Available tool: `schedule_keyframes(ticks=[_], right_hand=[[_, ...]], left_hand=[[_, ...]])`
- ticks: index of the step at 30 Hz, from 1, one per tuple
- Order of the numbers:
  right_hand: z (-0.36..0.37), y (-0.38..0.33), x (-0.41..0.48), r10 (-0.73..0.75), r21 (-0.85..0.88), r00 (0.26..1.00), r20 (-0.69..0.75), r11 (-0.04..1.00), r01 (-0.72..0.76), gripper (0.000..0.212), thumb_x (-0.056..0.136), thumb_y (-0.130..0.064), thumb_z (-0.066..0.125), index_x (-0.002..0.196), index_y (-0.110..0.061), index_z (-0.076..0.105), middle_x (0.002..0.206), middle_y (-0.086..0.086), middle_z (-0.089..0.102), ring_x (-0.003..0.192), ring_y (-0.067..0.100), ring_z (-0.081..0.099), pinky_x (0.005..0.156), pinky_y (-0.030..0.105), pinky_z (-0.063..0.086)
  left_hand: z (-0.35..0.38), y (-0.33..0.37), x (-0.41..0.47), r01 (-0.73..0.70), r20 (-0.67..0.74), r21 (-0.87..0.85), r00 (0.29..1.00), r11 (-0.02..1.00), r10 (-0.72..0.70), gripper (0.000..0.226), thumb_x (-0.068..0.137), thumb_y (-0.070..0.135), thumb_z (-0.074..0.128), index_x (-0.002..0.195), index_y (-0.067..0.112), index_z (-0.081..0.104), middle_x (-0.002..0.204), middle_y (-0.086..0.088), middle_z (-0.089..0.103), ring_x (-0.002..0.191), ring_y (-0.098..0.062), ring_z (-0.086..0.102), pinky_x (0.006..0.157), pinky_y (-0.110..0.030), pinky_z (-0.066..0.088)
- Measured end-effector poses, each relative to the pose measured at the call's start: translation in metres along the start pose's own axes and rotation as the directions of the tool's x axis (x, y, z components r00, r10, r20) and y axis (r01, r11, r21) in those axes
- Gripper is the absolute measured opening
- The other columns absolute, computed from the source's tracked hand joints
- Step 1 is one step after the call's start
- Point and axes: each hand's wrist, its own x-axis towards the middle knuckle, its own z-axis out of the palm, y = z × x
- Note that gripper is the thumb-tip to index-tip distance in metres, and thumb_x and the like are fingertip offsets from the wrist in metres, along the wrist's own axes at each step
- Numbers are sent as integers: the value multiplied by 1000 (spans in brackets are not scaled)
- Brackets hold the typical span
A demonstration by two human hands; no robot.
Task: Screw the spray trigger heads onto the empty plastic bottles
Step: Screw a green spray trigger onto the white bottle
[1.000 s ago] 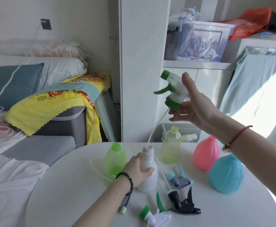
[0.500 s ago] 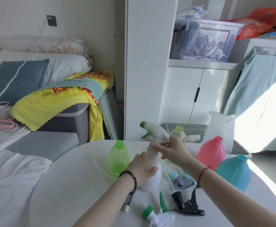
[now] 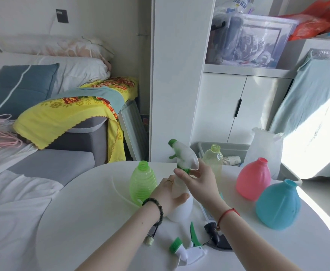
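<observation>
A white bottle (image 3: 181, 209) stands on the round white table (image 3: 93, 216), gripped around its body by my left hand (image 3: 168, 192). A white spray head (image 3: 182, 154) with a green nozzle and green collar sits on the bottle's neck. My right hand (image 3: 201, 179) holds that collar with its fingertips. Empty bottles stand around: a green ribbed one (image 3: 142, 181), a clear yellowish one (image 3: 214, 162), a pink one (image 3: 254, 178) and a blue one (image 3: 277, 205). Loose trigger heads lie in front: a white and green one (image 3: 188, 250) and a black one (image 3: 217, 234), partly under my right forearm.
A small trigger part (image 3: 150, 238) lies under my left wrist. Behind the table stand a white cabinet (image 3: 228, 106), a grey bin with paper cups (image 3: 232, 159) and a white pillar (image 3: 179, 75). A bed (image 3: 13, 173) lies to the left.
My right hand brought the spray head down from high in the air and set it on the white bottle's neck. My left hand stayed on the bottle.
</observation>
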Motion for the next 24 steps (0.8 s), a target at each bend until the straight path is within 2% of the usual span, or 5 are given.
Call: schedule_keyframes(ticks=[3,8,13,18,24], right_hand=[[8,-1,-1,9,-19,994,-106,1000,-11,36,66,-23,79,69,-12,45,71,4,59,70,23,60,65,37,52],[12,0,0,-14,-38,988,-155,999,9,46,65,-22,79,62,-20,33,63,-3,48,57,14,47,52,21,37],[15,0,1,-20,-42,983,-181,999,13,49,63,-19,79,60,-21,30,58,-5,44,51,10,41,44,11,35],[15,0,3,0,-47,984,-177,999,-9,44,62,-18,79,64,-17,35,61,-5,43,55,11,41,45,9,36],[13,2,0,26,7,993,-119,1000,-26,37,65,-20,78,75,-15,42,71,-2,48,62,11,43,55,14,38]], left_hand=[[-1,3,-4,-24,-13,-32,1000,999,23,49,81,41,55,121,16,40,113,-7,52,105,-21,53,83,-28,42],[-15,5,-22,-47,14,-152,999,987,50,67,85,12,51,143,15,16,140,-11,42,126,-22,43,103,-35,39],[-74,41,-32,-253,-323,-525,943,813,84,58,91,13,47,140,29,21,144,2,33,128,-15,38,97,-23,34],[-89,69,-12,-235,-112,-229,970,945,214,43,84,39,57,126,35,47,139,4,46,121,-17,50,101,-29,40],[-89,62,-5,-222,-48,-284,975,933,217,36,79,32,65,111,47,54,130,7,53,98,-9,62,93,-32,49]])
